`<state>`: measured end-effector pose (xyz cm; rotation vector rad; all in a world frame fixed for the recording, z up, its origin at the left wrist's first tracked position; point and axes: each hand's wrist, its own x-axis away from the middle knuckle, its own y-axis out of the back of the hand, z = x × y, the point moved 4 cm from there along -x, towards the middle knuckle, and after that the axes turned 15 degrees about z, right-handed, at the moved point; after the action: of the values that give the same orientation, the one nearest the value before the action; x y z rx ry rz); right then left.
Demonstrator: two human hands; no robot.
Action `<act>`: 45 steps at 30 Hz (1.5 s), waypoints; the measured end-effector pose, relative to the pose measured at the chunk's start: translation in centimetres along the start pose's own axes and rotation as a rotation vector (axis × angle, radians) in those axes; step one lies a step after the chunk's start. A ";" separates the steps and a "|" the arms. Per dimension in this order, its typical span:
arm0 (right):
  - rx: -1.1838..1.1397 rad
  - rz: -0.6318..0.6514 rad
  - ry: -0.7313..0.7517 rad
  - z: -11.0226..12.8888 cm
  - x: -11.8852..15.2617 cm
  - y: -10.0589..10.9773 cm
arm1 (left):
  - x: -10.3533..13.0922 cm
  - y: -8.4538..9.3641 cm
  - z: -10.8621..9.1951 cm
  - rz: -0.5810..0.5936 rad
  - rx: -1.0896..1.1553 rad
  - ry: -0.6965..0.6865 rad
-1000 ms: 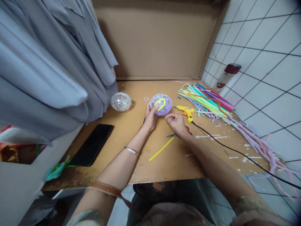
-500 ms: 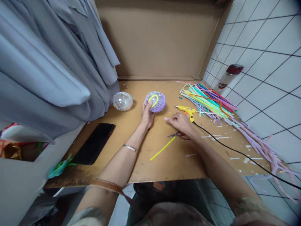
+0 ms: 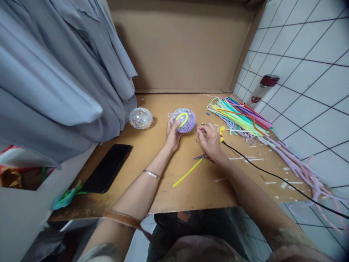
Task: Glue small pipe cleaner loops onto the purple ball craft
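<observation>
Your right hand (image 3: 200,130) has shifted toward the far edge of the worktop (image 3: 155,185) and now covers part of the glue gun (image 3: 222,134). Its fingertips are pressed together; whether they pinch anything cannot be told. Your left hand (image 3: 173,135) grips the purple ball (image 3: 187,123), thumb on its yellow loop (image 3: 185,118), above the worktop's middle, between the clear ball (image 3: 141,118) and glue gun. Scissors (image 3: 200,157) lie nearer the front edge.
</observation>
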<state>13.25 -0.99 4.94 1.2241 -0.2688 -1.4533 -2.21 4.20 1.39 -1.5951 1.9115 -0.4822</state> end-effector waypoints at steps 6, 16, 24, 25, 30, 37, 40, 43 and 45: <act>-0.065 -0.076 0.108 1.2 0.6 -0.6 | 0.5 -0.8 0.8 0.034 0.002 0.031; -0.114 -0.138 0.033 0.9 0.5 -0.3 | 0.8 -1.1 1.0 0.045 -0.004 0.033; -0.098 -0.144 0.056 0.9 0.7 -0.4 | 0.9 -1.1 1.3 0.050 -0.008 0.037; -0.096 -0.151 0.062 0.9 0.7 -0.4 | 0.9 -1.1 1.3 0.053 -0.009 0.037; -0.076 -0.141 0.039 0.8 0.7 -0.4 | 0.9 -1.2 1.4 0.060 -0.020 0.039; -0.061 -0.144 0.033 0.9 0.6 -0.3 | 0.9 -1.1 1.4 0.065 -0.023 0.034; -0.071 -0.143 0.034 0.9 0.6 -0.2 | 0.8 -1.0 1.5 0.064 -0.029 0.031; -0.085 -0.159 0.049 0.9 0.6 -0.1 | 0.7 -0.9 1.5 0.068 -0.039 0.032; -0.088 -0.174 0.060 0.9 0.6 0.0 | 0.7 -0.9 1.6 0.077 -0.046 0.031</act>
<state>12.63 -1.88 5.02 1.2415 -0.0580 -1.5580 -0.62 3.48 0.59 -1.5445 2.0125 -0.4351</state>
